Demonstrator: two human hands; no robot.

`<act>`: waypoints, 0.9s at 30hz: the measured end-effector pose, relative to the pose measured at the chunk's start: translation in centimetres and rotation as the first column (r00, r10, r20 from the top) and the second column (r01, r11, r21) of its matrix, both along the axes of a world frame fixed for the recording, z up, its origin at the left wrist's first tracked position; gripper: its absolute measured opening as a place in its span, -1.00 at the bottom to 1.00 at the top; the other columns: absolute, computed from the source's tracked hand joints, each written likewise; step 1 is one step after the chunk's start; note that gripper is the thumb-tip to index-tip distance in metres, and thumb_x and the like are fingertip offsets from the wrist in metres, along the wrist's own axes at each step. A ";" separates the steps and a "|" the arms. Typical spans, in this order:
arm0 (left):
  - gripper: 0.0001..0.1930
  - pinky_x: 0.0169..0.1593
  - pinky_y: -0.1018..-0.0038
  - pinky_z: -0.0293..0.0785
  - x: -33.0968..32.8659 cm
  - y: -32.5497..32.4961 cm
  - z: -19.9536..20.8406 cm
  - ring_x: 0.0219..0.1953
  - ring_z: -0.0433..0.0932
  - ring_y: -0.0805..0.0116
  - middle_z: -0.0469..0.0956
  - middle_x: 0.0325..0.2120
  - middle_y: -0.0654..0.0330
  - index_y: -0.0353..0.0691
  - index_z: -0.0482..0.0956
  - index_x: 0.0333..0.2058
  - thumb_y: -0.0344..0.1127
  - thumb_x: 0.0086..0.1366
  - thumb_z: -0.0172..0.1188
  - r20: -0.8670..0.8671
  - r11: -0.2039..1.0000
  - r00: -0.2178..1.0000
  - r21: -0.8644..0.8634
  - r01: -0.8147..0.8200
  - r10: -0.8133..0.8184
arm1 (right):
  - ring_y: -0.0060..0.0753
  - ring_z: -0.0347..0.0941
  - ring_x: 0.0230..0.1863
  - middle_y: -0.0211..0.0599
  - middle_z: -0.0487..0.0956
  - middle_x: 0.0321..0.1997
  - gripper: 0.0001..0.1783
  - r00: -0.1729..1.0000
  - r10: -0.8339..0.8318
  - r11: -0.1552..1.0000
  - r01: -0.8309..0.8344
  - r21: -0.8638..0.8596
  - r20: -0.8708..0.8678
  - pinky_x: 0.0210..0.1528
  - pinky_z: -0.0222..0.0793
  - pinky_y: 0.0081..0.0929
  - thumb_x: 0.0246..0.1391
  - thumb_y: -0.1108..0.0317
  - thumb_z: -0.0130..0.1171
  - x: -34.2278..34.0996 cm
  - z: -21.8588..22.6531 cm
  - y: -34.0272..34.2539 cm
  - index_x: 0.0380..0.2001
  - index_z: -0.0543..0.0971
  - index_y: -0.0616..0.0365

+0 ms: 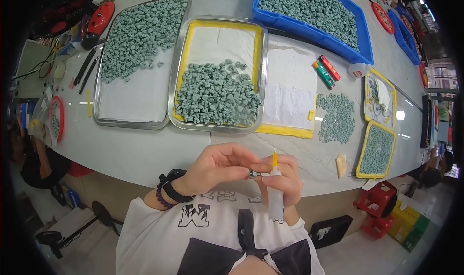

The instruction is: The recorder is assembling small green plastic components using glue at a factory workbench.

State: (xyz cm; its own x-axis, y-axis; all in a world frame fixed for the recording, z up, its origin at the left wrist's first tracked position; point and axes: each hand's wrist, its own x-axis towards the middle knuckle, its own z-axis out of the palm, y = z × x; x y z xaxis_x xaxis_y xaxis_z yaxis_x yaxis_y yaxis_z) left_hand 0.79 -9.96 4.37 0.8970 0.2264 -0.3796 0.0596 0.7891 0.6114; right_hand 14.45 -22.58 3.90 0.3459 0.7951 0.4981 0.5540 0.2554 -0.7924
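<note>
At the near edge of the table, my left hand pinches a small dark green-grey piece between thumb and fingers. My right hand is closed around a white squeeze bottle with a yellow tip and a thin needle, which points up and away from me. The fingertips of both hands meet around the small piece, so most of it is hidden. Beyond my hands lies a steel tray with a yellow-edged liner; similar grey-green pieces are heaped in its nearer half.
Left of it is another steel tray of pieces. A blue bin full of them stands far right. Two lighters, a spread of small chips, yellow-rimmed trays and a tan scrap lie to the right.
</note>
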 end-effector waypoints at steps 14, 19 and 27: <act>-0.79 -0.17 0.51 0.41 -0.9 0.6 0.3 -0.24 0.52 0.36 0.55 -0.28 0.03 -0.41 0.57 -0.29 -0.64 0.05 0.13 0.006 0.928 0.999 0.372 0.036 -0.041 | -0.23 0.41 -0.30 -0.30 0.57 -0.29 -0.73 0.996 -0.061 0.998 0.061 -0.004 0.068 -0.30 0.33 -0.43 -0.18 0.27 0.32 -0.8 -1.0 -0.2 -0.35 0.55 0.09; -0.82 -0.19 0.45 0.43 -1.2 -0.2 -0.4 -0.28 0.51 0.32 0.53 -0.35 0.03 -0.40 0.51 -0.30 -0.61 0.05 0.13 0.115 0.943 0.975 0.256 -0.215 0.191 | -0.14 0.42 -0.39 -0.10 0.58 -0.40 -0.52 0.934 0.065 0.956 0.043 0.291 -0.352 -0.32 0.34 -0.37 0.07 -0.13 0.07 -1.8 0.3 0.6 -0.27 0.39 0.10; -0.78 -0.16 0.38 0.46 -1.0 -0.5 -0.7 -0.28 0.51 0.27 0.51 -0.36 0.00 -0.37 0.43 -0.26 -0.62 0.07 0.15 0.241 0.907 0.943 0.300 -0.296 0.228 | 0.13 0.47 -0.24 -0.04 0.60 -0.54 -0.21 0.922 0.259 0.963 -0.221 0.156 -0.288 -0.24 0.44 -0.19 0.11 -0.37 -0.35 -0.3 1.2 0.6 -0.29 0.44 0.24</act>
